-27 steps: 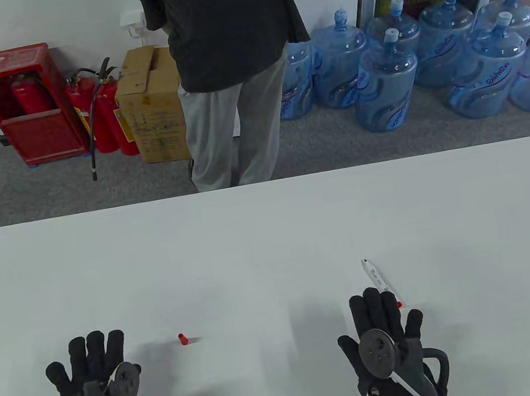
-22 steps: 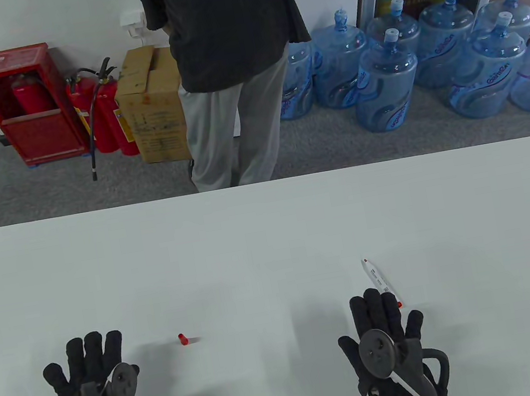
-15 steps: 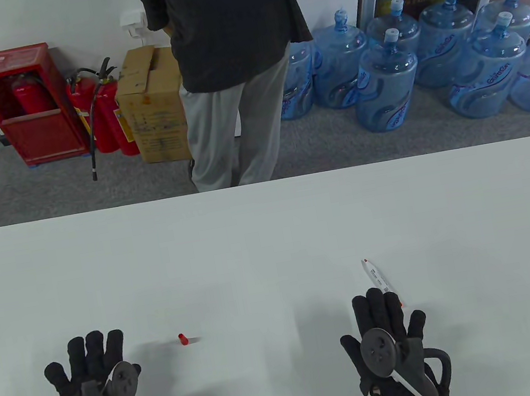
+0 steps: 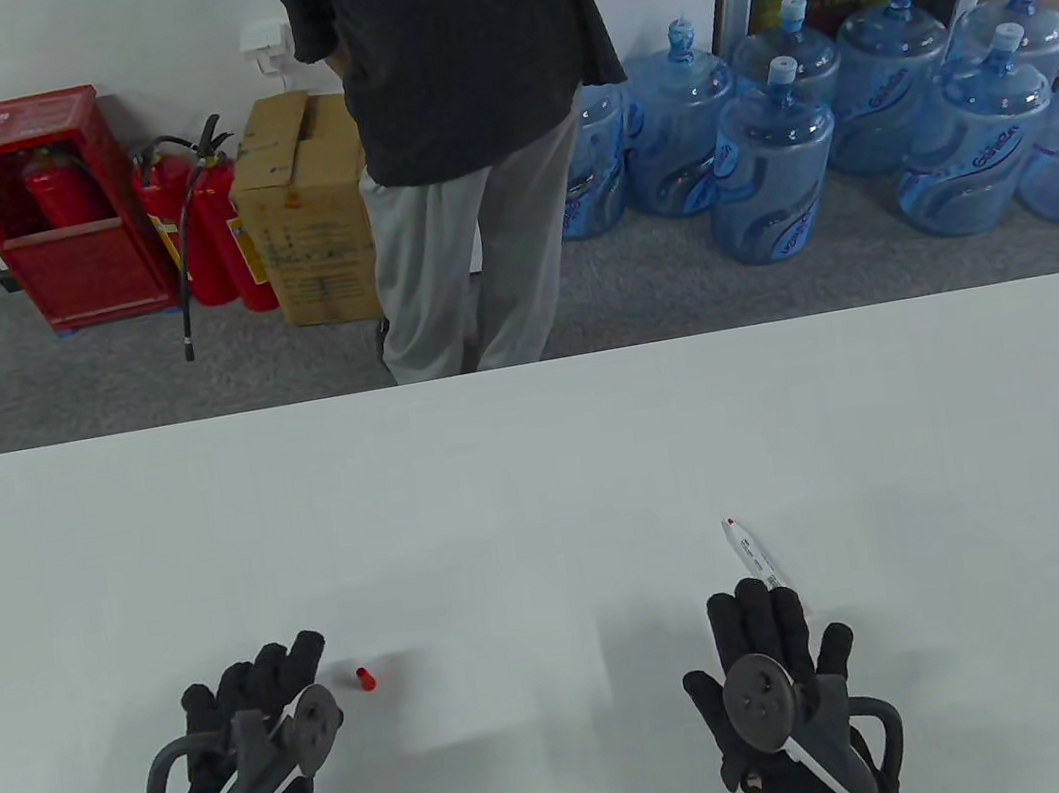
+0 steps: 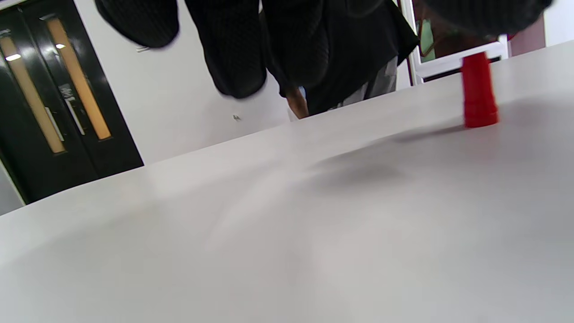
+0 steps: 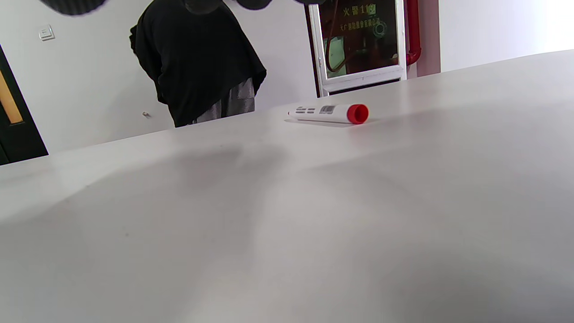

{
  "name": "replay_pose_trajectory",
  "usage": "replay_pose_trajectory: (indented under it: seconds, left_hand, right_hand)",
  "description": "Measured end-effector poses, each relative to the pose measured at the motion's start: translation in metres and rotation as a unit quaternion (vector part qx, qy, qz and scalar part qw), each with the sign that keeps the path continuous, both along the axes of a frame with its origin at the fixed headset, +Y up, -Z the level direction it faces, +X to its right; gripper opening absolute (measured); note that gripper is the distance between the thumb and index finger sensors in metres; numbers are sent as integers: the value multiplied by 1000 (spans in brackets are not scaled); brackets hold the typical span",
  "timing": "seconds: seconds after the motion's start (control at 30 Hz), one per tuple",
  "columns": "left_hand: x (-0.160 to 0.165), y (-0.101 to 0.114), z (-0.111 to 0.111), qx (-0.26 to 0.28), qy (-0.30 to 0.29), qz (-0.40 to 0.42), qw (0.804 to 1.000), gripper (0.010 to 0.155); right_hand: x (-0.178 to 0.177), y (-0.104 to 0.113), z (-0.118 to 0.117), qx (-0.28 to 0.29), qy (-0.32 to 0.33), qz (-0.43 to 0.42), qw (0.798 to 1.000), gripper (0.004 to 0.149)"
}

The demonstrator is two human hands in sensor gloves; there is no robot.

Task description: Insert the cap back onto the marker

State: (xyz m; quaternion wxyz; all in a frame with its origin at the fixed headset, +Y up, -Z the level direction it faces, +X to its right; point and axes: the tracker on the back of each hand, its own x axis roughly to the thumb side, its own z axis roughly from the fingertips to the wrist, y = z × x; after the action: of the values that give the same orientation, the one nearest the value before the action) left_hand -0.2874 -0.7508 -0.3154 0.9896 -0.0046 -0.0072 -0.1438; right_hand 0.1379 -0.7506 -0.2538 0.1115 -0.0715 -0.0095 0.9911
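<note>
A small red marker cap point(image 4: 365, 678) stands upright on the white table point(image 4: 543, 475); it also shows in the left wrist view point(image 5: 478, 91). My left hand point(image 4: 259, 690) is open and empty, its fingertips point(image 4: 306, 647) just left of the cap, apart from it. A white marker point(image 4: 752, 557) with a red end lies on the table at the right; it also shows in the right wrist view point(image 6: 329, 113). My right hand point(image 4: 766, 626) is open and empty, its fingers over the marker's near end.
A person in a dark top point(image 4: 464, 124) stands beyond the table's far edge. Water jugs point(image 4: 850, 130), a cardboard box point(image 4: 306, 211) and fire extinguishers point(image 4: 202, 228) stand on the floor behind.
My left hand has moved right and forward, turning its fingers toward the red cap. My right hand has edged slightly forward over the marker's end. Cap and marker have not moved.
</note>
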Motion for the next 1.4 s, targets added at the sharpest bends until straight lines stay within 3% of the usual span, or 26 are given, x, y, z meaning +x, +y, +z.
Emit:
replay_pose_trajectory:
  seconds: [0.5, 1.4]
  left_hand:
    - [46, -4, -33, -6, -35, -48, 998, 64]
    - [74, -14, -42, -16, -21, -70, 997, 45]
  right_hand:
    - [1, 1, 1, -4, -2, -3, 1000, 78]
    - [-1, 1, 0, 0, 9, -6, 1000, 78]
